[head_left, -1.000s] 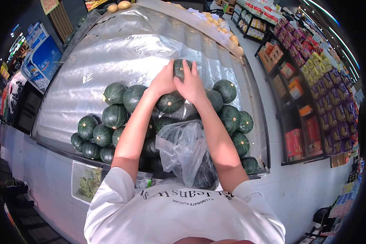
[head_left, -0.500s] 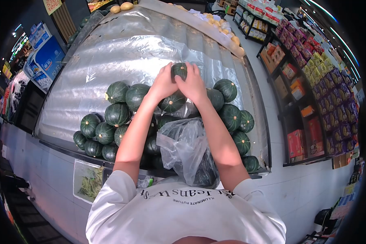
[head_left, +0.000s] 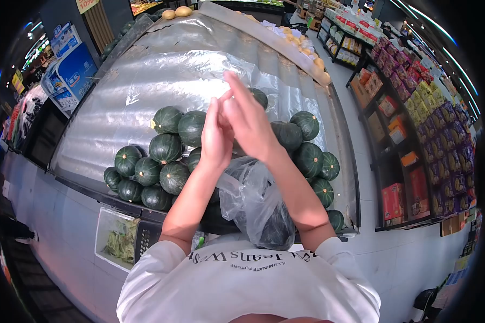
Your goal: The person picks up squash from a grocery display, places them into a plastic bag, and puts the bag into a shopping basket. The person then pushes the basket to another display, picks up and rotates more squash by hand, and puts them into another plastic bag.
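Note:
My left hand [head_left: 217,137] and my right hand [head_left: 248,118] are raised over the display, palms facing and touching or nearly so. Their fingers are stretched out, and I see nothing held between them. Just behind the right fingers shows a dark green squash [head_left: 260,98], partly hidden. More round green squashes are heaped below and beside the hands, among them one squash [head_left: 192,128] by my left hand and another squash [head_left: 286,135] by my right forearm. Between my forearms, a clear plastic bag [head_left: 253,188] bulges around something dark green near my shirt.
The silvery film-covered display [head_left: 145,91] slopes away ahead. A white bin of greens [head_left: 120,239] stands at the lower left, beside a dark crate [head_left: 148,239]. Packaged goods fill the shelves [head_left: 409,145] on the right. Yellowish produce [head_left: 299,40] lies beyond the far ledge.
Both hands have let go of the squash they held at the top of the heap. They have come closer to me and brought their palms together.

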The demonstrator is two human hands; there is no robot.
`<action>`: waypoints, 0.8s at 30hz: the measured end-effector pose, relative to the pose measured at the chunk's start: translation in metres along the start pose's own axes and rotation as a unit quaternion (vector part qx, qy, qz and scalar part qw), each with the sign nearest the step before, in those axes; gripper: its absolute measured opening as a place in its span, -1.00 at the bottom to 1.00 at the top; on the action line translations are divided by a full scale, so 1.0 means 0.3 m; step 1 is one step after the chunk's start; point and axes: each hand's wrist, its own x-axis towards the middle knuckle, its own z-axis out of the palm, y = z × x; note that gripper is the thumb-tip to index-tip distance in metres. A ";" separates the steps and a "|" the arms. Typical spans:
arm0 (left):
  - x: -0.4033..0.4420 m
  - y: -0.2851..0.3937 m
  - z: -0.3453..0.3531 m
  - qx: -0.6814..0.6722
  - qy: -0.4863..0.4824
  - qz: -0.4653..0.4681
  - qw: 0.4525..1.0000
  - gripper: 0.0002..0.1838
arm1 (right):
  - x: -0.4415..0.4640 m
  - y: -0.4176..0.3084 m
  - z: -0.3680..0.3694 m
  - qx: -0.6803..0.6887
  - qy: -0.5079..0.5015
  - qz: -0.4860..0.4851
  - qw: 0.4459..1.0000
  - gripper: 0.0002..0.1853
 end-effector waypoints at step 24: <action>-0.325 0.043 -0.064 0.444 -0.438 -0.127 0.771 -0.79 | -0.459 -0.134 -0.240 -0.052 -0.332 0.180 0.924 -0.68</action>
